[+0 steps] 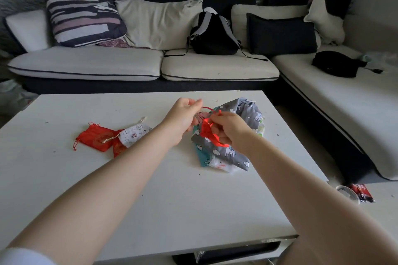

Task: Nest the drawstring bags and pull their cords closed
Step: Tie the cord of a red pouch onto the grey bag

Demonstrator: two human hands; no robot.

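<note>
Two hands work above the white table (150, 189): the left hand (183, 118) pinches a red cord (206, 108) between raised fingertips, and the right hand (229, 128) curls around a small red bag (207, 133), both held just over the grey patterned bag (241, 127) that lies on a teal bag (202, 157) and a white one. Left of that grey bag, well apart on the table, lie a red pouch (95, 137) and a white printed pouch (134, 133), touching each other.
</note>
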